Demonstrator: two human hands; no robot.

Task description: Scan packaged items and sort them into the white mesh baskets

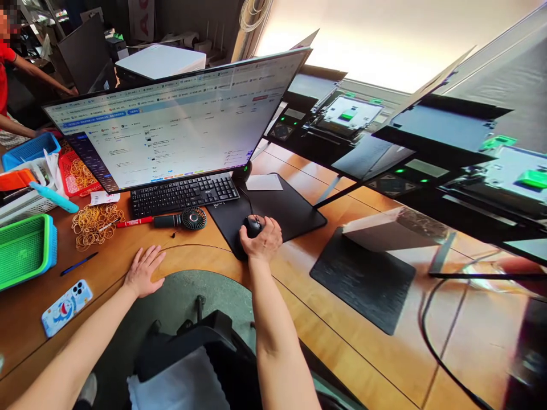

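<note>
Resting flat on the wooden desk edge, my left hand (144,272) has its fingers spread and holds nothing. My right hand (264,238) is wrapped over a black computer mouse (253,225) on a black mouse pad (294,210). Behind the hands stands a large monitor (179,125) lit with a web page of text rows. A black keyboard (183,193) lies under its lower edge. Between keyboard and left hand are a small black handheld fan (193,218) and a red marker (135,222).
Left on the desk are rubber bands (94,225), a blue pen (79,263), a phone (67,308), a green basket (21,250) and a red basket (70,171). Black label printers (342,122) stand right, near a dark mat (363,285). A person in red (6,74) is at far left.
</note>
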